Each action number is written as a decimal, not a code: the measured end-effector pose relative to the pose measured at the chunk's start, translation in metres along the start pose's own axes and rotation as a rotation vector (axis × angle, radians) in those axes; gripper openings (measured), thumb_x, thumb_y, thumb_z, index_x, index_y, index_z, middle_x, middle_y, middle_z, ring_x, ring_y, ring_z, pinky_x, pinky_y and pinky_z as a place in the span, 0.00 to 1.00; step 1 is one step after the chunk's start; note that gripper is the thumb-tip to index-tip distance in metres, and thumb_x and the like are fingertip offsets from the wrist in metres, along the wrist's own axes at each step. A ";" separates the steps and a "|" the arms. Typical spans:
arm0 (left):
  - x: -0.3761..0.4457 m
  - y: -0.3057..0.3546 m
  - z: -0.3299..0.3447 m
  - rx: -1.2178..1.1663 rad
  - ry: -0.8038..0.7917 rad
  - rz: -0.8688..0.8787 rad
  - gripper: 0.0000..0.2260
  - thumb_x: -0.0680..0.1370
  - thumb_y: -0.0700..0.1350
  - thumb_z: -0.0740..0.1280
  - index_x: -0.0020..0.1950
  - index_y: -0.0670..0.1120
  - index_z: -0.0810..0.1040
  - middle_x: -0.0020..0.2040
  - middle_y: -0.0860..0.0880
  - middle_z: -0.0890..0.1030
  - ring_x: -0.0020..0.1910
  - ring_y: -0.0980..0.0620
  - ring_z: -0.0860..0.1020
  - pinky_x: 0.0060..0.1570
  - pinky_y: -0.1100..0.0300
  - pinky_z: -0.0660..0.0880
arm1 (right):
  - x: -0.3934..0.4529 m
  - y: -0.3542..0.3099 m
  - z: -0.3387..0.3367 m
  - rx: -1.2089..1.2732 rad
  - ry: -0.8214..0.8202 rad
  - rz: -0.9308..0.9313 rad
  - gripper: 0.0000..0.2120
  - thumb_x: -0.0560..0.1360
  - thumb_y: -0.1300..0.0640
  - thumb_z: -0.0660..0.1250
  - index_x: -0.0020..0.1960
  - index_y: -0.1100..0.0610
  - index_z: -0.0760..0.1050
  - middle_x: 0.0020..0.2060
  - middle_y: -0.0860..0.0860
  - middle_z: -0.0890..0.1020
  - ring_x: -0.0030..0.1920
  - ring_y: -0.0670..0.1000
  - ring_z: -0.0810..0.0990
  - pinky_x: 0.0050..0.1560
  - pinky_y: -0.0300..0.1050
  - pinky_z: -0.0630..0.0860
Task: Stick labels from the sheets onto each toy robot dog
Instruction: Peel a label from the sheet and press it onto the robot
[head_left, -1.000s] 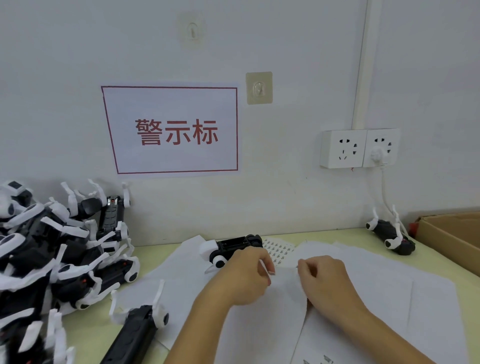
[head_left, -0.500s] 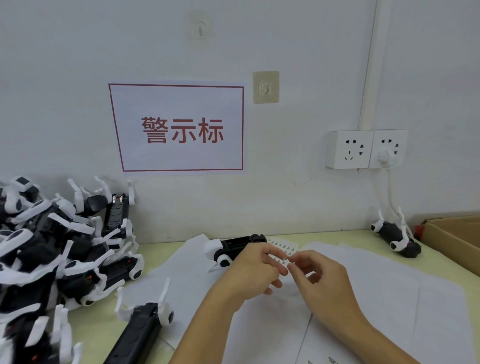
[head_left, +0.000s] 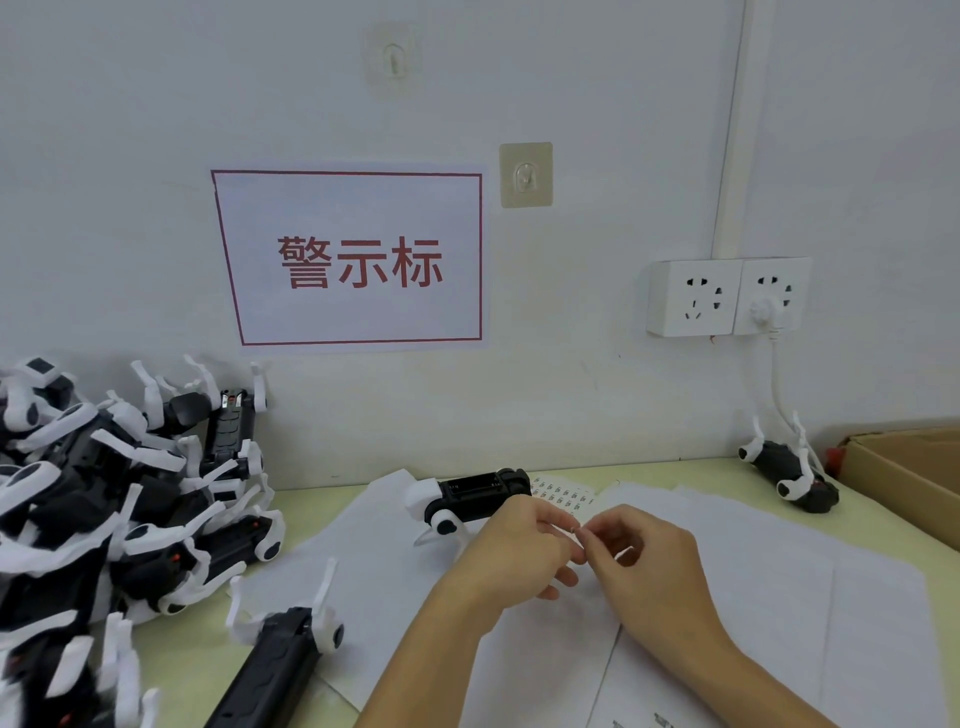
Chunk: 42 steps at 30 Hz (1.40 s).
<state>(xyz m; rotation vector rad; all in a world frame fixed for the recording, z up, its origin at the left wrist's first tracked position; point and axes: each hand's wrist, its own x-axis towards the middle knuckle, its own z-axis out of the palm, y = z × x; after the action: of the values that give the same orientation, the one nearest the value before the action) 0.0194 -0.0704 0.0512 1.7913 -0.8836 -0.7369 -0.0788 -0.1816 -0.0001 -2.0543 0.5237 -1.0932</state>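
Note:
My left hand and my right hand meet fingertip to fingertip above the white sheets, pinching a tiny label between them. Just behind my left hand a black and white toy robot dog lies on its back. A label sheet with rows of small printed labels lies beyond my fingers. A second dog lies at the front left, belly up.
A heap of several black and white dogs fills the left of the table. One more dog lies by the wall at right, under the wall sockets. A cardboard box stands at the far right.
My hands lifted off the white sheet and came together above it, fingertips now meeting on a small label. The view has shifted slightly.

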 end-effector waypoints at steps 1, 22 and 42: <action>0.000 -0.001 0.001 -0.004 0.000 -0.002 0.13 0.79 0.36 0.62 0.62 0.45 0.76 0.48 0.48 0.84 0.41 0.55 0.82 0.40 0.63 0.79 | 0.000 0.001 0.000 0.001 -0.005 -0.001 0.12 0.73 0.63 0.73 0.36 0.48 0.80 0.31 0.42 0.83 0.34 0.44 0.81 0.35 0.31 0.73; 0.004 0.002 0.025 -0.921 0.197 -0.131 0.07 0.78 0.31 0.67 0.55 0.34 0.81 0.44 0.42 0.85 0.38 0.49 0.85 0.38 0.60 0.80 | 0.008 0.007 -0.006 0.553 -0.188 0.332 0.22 0.75 0.70 0.64 0.53 0.46 0.86 0.41 0.54 0.83 0.38 0.48 0.76 0.34 0.41 0.71; 0.002 0.003 0.026 -1.051 0.229 -0.202 0.04 0.79 0.32 0.67 0.50 0.33 0.81 0.39 0.42 0.85 0.29 0.50 0.84 0.39 0.60 0.78 | 0.007 0.007 -0.004 0.449 -0.222 0.273 0.28 0.75 0.72 0.62 0.54 0.40 0.85 0.43 0.55 0.84 0.36 0.47 0.77 0.33 0.39 0.73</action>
<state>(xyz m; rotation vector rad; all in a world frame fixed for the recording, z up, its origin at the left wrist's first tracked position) -0.0014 -0.0859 0.0452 0.9766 -0.0762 -0.8738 -0.0790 -0.1923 -0.0004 -1.6281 0.3899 -0.7305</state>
